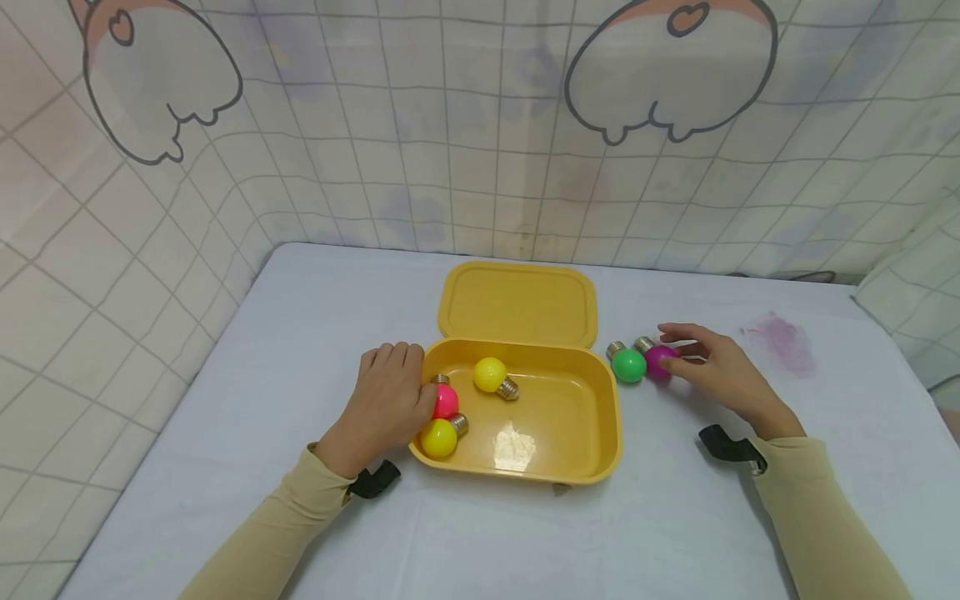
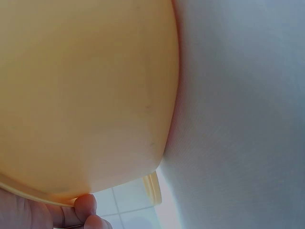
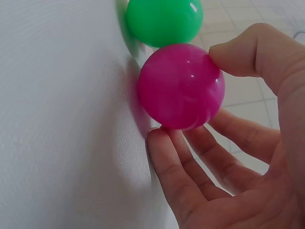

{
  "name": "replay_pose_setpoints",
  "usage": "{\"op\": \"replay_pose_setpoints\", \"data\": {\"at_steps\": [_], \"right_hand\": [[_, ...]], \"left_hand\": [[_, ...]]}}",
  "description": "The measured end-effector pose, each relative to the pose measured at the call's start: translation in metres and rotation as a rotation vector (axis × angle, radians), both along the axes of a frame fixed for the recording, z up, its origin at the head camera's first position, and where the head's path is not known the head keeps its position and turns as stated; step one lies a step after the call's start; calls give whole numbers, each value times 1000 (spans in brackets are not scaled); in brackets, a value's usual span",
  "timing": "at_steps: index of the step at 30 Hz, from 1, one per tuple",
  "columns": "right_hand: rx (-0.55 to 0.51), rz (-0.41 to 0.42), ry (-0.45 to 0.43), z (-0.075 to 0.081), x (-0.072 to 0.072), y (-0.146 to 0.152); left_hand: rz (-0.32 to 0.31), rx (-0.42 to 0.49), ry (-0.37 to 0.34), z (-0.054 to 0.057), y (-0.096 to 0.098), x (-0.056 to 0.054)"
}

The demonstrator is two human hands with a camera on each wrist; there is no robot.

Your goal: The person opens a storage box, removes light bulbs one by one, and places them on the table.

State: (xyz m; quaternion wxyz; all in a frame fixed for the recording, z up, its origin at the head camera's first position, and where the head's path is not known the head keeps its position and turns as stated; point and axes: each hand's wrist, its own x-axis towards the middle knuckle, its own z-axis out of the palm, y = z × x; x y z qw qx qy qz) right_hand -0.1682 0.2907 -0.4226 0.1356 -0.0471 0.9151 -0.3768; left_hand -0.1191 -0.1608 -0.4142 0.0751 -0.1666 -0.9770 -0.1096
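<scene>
My left hand (image 1: 388,398) grips the left rim of a yellow plastic container (image 1: 555,417), thumb inside and fingertips (image 2: 86,206) curled under the edge in the left wrist view. Inside the container lie a red-pink light bulb (image 1: 447,402) and two yellow bulbs, one near the back (image 1: 490,375) and one at the front left (image 1: 438,438). To the right of the container, my right hand (image 1: 716,371) pinches a magenta light bulb (image 3: 181,88), thumb on one side and fingers on the other. A green light bulb (image 1: 628,365) lies right beside it on the table.
Behind the container lies its yellow lid (image 1: 517,304), flat on the white tablecloth (image 1: 337,292). A pink stain (image 1: 782,343) marks the cloth at the right. A checked curtain (image 1: 480,167) hangs along the table's back edge.
</scene>
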Motion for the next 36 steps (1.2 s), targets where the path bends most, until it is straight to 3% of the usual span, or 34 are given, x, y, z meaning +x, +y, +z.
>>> {"op": "replay_pose_setpoints", "data": {"at_steps": [9,17,26,36], "right_hand": [[-8,-3,-3,3,3,0],[19,-34,66,12,11,6],[17,-57,168,39,13,-5],[-5,66,282,73,14,-48]], "left_hand": [[3,11,-16,-1,-2,2],[-7,21,-37,-5,-2,3],[-6,14,-15,-2,-3,1],[-4,18,-25,0,-2,-1]]}}
